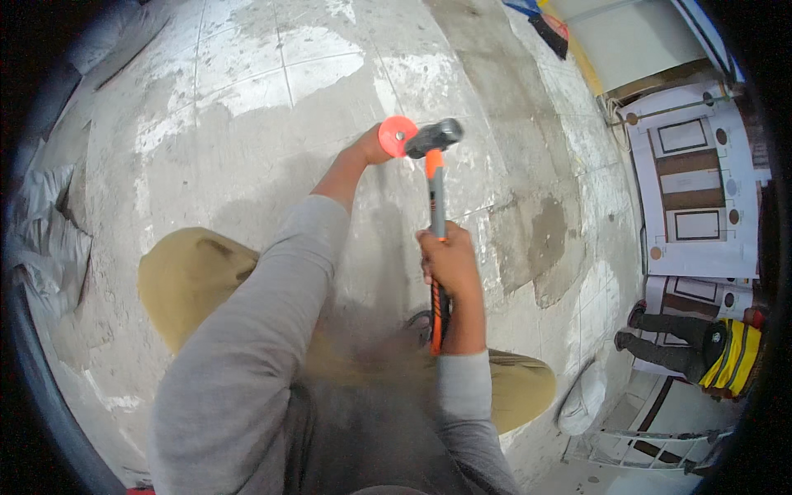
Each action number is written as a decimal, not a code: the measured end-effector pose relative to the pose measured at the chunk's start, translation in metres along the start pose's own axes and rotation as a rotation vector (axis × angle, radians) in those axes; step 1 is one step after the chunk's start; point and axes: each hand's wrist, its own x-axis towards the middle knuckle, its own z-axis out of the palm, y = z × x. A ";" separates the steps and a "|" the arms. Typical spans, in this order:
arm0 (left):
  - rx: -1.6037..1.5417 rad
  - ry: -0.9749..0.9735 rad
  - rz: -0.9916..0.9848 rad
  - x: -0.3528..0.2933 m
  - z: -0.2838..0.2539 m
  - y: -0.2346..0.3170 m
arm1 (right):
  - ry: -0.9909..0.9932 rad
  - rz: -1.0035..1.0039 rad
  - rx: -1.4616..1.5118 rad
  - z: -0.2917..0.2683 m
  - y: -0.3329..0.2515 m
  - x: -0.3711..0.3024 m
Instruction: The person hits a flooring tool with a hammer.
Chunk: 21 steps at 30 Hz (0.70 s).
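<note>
My left hand (371,148) is closed round a chisel (395,135) with a round orange-red hand guard. A metal striking end shows in the middle of the guard, while the blade below is hidden. My right hand (453,260) grips the lower handle of a club hammer (436,194), which is grey, orange and black. The dark steel hammer head hangs just right of the guard, overlapping its edge in this view; whether they touch I cannot tell. Under both hands lies a worn tiled floor (247,153) with white and grey patches. My knees are bent to either side.
Pale sacks (51,239) lie at the left. A dark-bristled brush (548,35) is at the top right. Along the right stand printed panels (693,194), a person in a yellow vest (730,359), a white bag (584,400) and a ladder-like metal frame (660,437).
</note>
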 end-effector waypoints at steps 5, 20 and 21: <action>-0.032 0.102 -0.111 -0.007 -0.029 -0.034 | 0.022 0.155 0.263 -0.019 0.006 -0.059; 0.069 0.008 -0.205 -0.010 0.001 -0.010 | 0.361 -0.283 0.396 -0.076 -0.117 -0.127; 0.050 -0.026 -0.210 -0.008 0.001 -0.010 | 0.449 -0.336 0.439 -0.077 -0.132 -0.132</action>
